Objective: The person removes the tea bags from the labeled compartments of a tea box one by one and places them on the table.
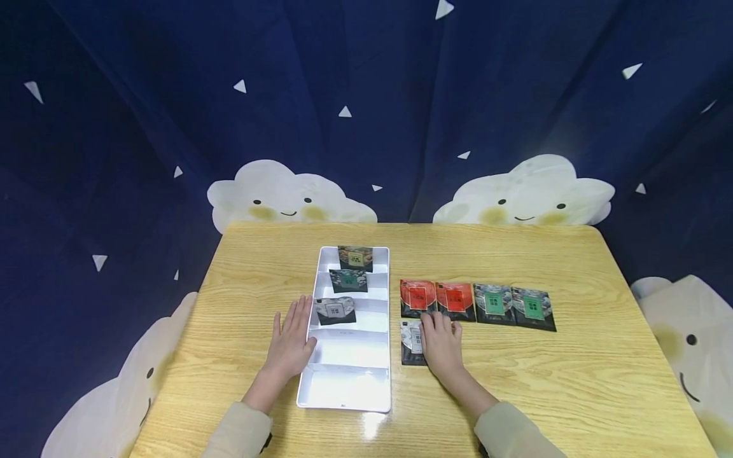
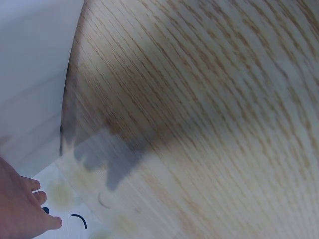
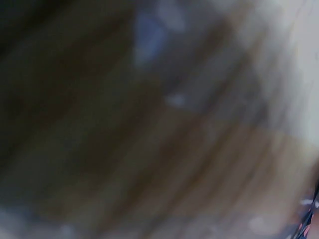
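Observation:
My left hand [image 1: 291,340] lies along the left wall of a white compartment tray [image 1: 345,388], its fingers straight and touching the rim. In the left wrist view, part of that hand [image 2: 22,204] shows at the lower left. Upright in the tray's upper compartments stand a brown sachet [image 1: 356,259], a dark green-labelled sachet [image 1: 348,280] and a silver-and-black sachet [image 1: 336,310]. My right hand [image 1: 442,346] has its fingers bent over the right side of another silver-and-black sachet [image 1: 412,353], gripping it on the table; its right edge is hidden. The right wrist view is blurred.
Above my right hand lies a row of two red sachets [image 1: 417,298] [image 1: 455,300] and two green-labelled sachets [image 1: 494,304] [image 1: 533,308]. The wooden table [image 1: 601,381] ends at a dark blue curtain [image 1: 401,95] with printed clouds.

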The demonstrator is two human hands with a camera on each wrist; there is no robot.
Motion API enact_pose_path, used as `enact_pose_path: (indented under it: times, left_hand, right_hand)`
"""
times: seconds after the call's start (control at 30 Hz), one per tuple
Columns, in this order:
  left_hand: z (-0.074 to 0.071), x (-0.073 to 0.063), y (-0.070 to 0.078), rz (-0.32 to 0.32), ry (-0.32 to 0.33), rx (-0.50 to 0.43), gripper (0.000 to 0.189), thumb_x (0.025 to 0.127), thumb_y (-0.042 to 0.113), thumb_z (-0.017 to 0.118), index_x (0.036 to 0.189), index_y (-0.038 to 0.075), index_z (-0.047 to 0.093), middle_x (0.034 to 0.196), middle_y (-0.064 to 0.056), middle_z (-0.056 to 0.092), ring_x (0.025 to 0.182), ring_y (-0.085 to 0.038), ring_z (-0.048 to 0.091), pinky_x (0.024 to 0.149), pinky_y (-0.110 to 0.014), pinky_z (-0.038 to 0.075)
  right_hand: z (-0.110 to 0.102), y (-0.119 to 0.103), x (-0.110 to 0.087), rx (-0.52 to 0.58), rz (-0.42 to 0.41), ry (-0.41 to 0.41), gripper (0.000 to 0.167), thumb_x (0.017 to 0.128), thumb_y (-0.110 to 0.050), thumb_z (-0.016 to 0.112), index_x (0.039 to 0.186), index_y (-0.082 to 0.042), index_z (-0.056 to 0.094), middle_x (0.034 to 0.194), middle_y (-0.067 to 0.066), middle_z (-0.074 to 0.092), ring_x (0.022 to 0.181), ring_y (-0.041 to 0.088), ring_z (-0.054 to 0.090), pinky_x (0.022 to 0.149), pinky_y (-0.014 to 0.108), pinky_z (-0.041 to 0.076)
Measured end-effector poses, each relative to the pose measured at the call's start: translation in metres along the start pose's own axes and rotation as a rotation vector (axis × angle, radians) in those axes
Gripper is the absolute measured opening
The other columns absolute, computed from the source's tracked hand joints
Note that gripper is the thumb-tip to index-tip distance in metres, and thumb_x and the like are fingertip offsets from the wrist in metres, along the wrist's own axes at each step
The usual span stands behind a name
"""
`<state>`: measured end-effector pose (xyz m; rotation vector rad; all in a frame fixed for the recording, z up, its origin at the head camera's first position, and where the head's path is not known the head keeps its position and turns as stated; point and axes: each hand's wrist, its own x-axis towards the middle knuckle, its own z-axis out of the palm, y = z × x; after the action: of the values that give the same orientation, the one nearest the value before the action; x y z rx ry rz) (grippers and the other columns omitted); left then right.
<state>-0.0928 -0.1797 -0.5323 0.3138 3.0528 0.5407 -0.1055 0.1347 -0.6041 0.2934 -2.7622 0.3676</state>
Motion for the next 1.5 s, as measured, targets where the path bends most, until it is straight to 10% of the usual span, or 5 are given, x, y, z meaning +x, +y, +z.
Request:
enact_pose_path:
  times: [0.77, 1.5]
  left_hand:
    - [-0.001, 0.002, 0.000, -0.035, -0.060, 0.031, 0.075, 0.086, 0.022, 0.047, 0.147, 0.005, 0.008, 0.152, -0.014, 0.011, 0.138, -0.033, 0.011, 0.109, -0.056, 0.004]
    - [0.000, 0.002, -0.001, -0.045, -0.065, 0.018, 0.075, 0.086, 0.021, 0.047, 0.147, 0.007, 0.007, 0.153, -0.013, 0.010, 0.138, -0.033, 0.011, 0.109, -0.056, 0.003]
  right_hand:
    - [-0.019, -0.009, 0.016, 0.084, 0.046, 0.025, 0.021, 0.090, -0.020, 0.049, 0.107, -0.009, 0.054, 0.103, 0.010, 0.049, 0.096, 0.028, 0.043, 0.084, 0.050, 0.028]
    - [-0.045, -0.076, 0.074, 0.113, -0.220, 0.033, 0.029, 0.088, -0.025, 0.057, 0.114, -0.011, 0.054, 0.110, 0.006, 0.052, 0.102, 0.024, 0.047, 0.086, 0.042, 0.035]
